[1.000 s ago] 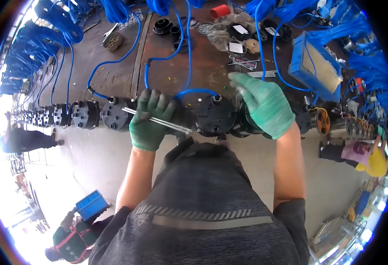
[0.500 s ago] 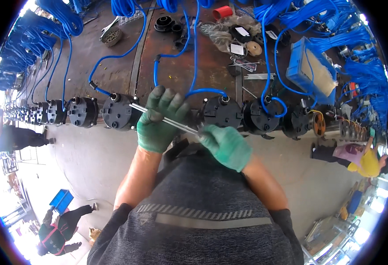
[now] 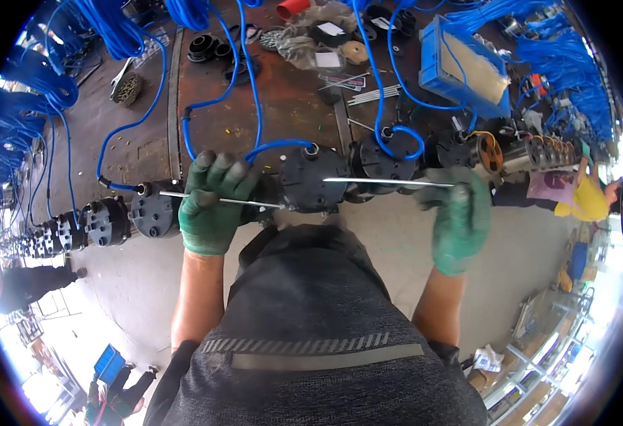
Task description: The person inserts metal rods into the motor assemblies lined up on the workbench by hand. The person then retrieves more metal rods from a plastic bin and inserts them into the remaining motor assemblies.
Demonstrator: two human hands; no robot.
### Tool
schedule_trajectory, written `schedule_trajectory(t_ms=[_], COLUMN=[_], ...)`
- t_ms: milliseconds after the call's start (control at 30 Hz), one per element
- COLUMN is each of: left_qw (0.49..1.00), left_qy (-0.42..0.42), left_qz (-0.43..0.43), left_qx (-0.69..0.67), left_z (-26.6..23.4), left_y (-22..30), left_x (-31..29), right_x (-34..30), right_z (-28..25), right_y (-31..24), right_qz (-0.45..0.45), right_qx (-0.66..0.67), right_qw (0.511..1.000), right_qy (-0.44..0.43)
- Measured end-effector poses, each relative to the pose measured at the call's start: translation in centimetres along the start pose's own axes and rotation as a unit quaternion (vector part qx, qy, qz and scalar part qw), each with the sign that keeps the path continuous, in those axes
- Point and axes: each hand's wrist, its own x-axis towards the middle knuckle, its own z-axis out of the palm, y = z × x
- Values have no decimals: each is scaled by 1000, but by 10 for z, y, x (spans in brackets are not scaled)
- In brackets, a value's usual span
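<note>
In a green work glove with darkened fingertips, my left hand (image 3: 210,216) grips a thin silver metal rod (image 3: 254,204) under the thumb, the fingers pointing away from me. My right hand (image 3: 462,220), gloved alike, is off to the right, its fingers closed on one end of another metal rod (image 3: 375,182). That rod points left, across the front of a round black housing (image 3: 315,167) with a blue cable at its top. Left of my left hand is another black housing (image 3: 154,213). One more black housing (image 3: 379,156) stands behind the right-hand rod.
Black housings (image 3: 105,221) line the table edge. Several loose rods (image 3: 374,95) lie farther back, near a blue crate (image 3: 432,78) of pale material. A bowl (image 3: 127,89) of small parts, black rings (image 3: 202,47) and coiled blue cables (image 3: 112,28) sit on the table. A person (image 3: 574,192) stands at right.
My hands have moved apart. The right hand has gone right with one rod, drawn away from the rods in the left hand. The view has shifted to the right.
</note>
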Motion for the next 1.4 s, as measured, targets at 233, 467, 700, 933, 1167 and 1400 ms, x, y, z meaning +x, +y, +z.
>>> schedule_trajectory(t_ms=[233, 467, 700, 933, 1167, 1400], left_qw=[999, 998, 998, 995, 999, 783], left_qy=[28, 56, -15, 7, -5, 119], left_qz=[-15, -8, -22, -24, -32, 60], left_qx=[-4, 0, -53, -95, -36, 608], left_z=[-3, -2, 13, 42, 35, 24], left_y=[-3, 0, -11, -19, -9, 3], left_x=[5, 3, 6, 9, 4, -4], right_x=[-6, -4, 6, -25, -12, 52], right_z=[-12, 10, 37, 83, 57, 19], right_y=[33, 21, 19, 21, 7, -4], right_qz=[69, 8, -135, -101, -33, -92], right_qx=[-132, -212, -409, -268, -68, -146], right_qw=[988, 976, 829, 907, 975, 985], right_qy=[45, -44, -357, -309, -210, -8])
